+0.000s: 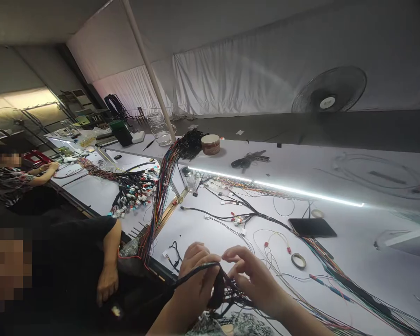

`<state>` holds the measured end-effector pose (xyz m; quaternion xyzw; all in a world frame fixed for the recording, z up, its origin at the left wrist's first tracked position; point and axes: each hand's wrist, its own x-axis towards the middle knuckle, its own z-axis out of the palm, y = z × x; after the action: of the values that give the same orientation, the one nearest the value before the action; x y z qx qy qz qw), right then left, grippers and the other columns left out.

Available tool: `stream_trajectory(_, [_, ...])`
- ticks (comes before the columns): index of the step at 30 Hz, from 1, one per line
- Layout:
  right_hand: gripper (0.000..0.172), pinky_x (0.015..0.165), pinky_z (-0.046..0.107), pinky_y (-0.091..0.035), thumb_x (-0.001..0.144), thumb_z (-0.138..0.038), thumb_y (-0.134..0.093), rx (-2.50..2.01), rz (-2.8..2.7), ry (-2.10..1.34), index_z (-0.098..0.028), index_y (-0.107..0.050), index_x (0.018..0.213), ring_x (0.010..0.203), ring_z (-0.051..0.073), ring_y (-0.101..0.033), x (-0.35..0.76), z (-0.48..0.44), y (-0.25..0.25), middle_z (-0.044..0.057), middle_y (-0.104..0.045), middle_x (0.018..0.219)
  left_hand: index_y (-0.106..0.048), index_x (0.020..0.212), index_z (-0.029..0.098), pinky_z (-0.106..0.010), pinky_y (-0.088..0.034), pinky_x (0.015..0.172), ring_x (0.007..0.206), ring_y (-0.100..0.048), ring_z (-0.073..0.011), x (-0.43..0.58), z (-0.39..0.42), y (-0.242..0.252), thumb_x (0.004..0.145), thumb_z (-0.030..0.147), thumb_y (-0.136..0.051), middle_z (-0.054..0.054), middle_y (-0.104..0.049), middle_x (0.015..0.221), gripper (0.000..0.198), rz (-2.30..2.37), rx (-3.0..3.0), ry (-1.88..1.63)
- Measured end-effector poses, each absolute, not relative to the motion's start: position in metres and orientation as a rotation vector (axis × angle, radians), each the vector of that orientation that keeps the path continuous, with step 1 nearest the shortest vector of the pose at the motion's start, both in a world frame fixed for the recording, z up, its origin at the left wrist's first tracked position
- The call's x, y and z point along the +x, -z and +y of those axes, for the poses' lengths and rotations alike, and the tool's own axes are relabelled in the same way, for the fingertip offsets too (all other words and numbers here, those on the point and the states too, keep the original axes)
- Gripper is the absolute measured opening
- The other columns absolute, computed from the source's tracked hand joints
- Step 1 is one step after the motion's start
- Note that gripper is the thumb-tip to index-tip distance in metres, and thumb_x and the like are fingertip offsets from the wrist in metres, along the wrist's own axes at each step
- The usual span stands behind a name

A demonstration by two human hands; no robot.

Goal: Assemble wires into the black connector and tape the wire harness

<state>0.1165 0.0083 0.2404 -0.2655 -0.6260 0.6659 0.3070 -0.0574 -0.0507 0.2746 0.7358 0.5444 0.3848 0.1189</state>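
Black, thin insulated wires gathered into a dark tangled bundle (221,288) are shown at the near edge of the white bench (371,266), lifted just above its surface between the two hands. The left hand (196,275) is closed around a loop of the bundle, fingers curled over it so that the strands are kept together and steady. The right hand (254,275) is held partly open just beside it, thumb and forefinger brought near each other at the strands; whether a single wire is pinched cannot be told. The bundle appears mostly black, with a few reddish strands spilling toward the bench. A small roll of tape (298,261) lies near the right hand, within easy reach, and a flat black tablet-like slab (312,227) rests farther back. A long multicoloured wire harness (161,196) is laid out along the bench. Another person's bare arm (110,261) hangs at the left, apart from the work.
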Motion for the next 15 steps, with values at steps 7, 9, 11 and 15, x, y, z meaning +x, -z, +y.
stream_trajectory(7, [0.020, 0.090, 0.048, -0.044, 0.083, -0.015, -0.058, -0.567, -1.781, -1.452, -0.027, -0.060, 0.099, 0.096, 0.025, -0.060, 0.125, -0.009, -0.227, 0.008, -0.065, 0.107, -0.066, 0.099, 0.021, -0.032, -0.052, 0.075, 0.087, -0.065, -0.0198, -0.049, -0.065, -0.263, 0.094, 0.024, -0.047, -0.005, -0.071, 0.093, 0.020, 1.857, 1.697, -1.241])
stream_trajectory(9, [0.016, 0.082, 0.042, -0.050, 0.083, -0.021, -0.060, -0.699, -1.384, -1.892, -0.025, -0.057, 0.098, 0.085, 0.023, -0.064, 0.121, -0.005, -0.222, 0.006, -0.066, 0.094, -0.065, 0.099, 0.022, -0.030, -0.051, 0.072, 0.083, -0.063, -0.0180, -0.048, -0.066, -0.262, 0.094, 0.022, -0.046, -0.004, -0.068, 0.089, 0.019, 1.745, 1.661, -1.292])
stream_trajectory(11, [0.022, 0.070, 0.035, -0.052, 0.077, -0.022, -0.065, -0.759, -1.041, -2.275, -0.023, -0.055, 0.097, 0.073, 0.019, -0.065, 0.114, 0.002, -0.220, 0.002, -0.064, 0.084, -0.064, 0.100, 0.023, -0.032, -0.050, 0.077, 0.087, -0.061, -0.0178, -0.048, -0.062, -0.263, 0.094, 0.020, -0.046, -0.004, -0.065, 0.090, 0.019, 1.518, 1.788, -1.316])
stream_trajectory(15, [0.036, 0.049, 0.025, -0.047, 0.070, -0.020, -0.069, -0.824, -1.165, -2.425, -0.020, -0.054, 0.102, 0.060, 0.015, -0.060, 0.103, 0.014, -0.223, 0.001, -0.063, 0.082, -0.058, 0.098, 0.023, -0.046, -0.038, 0.102, 0.099, -0.060, -0.0195, -0.051, -0.049, -0.270, 0.093, 0.016, -0.044, -0.004, -0.067, 0.096, 0.017, 1.253, 2.080, -1.173])
